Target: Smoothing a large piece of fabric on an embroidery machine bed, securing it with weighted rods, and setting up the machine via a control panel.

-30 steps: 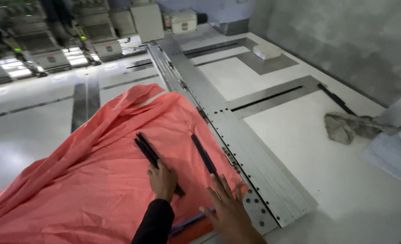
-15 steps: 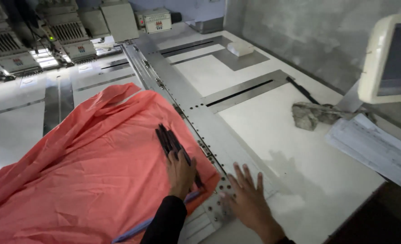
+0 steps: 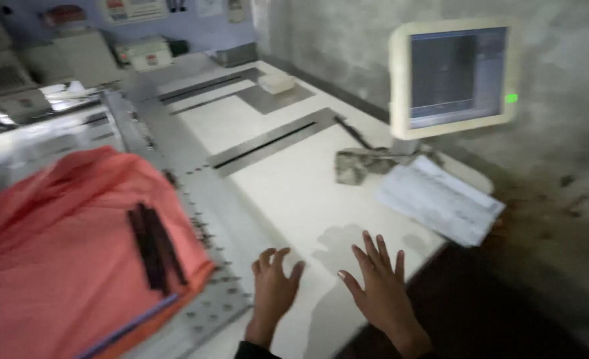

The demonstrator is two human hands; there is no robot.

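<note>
Hovering low at the bottom centre, the left hand (image 3: 274, 287) and right hand (image 3: 379, 286) are both spread, holding nothing, over the white table (image 3: 294, 193). Left of them lies the orange fabric (image 3: 62, 252) bearing two black strips (image 3: 151, 246). Farther right sit papers (image 3: 440, 199) and a monitor (image 3: 454, 76).

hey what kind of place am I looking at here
Probably a textile or embroidery workshop. Salmon-pink fabric lies on a long white machine table with metal rails, and a control monitor stands by the wall. Both hands hover open above the table.
</note>
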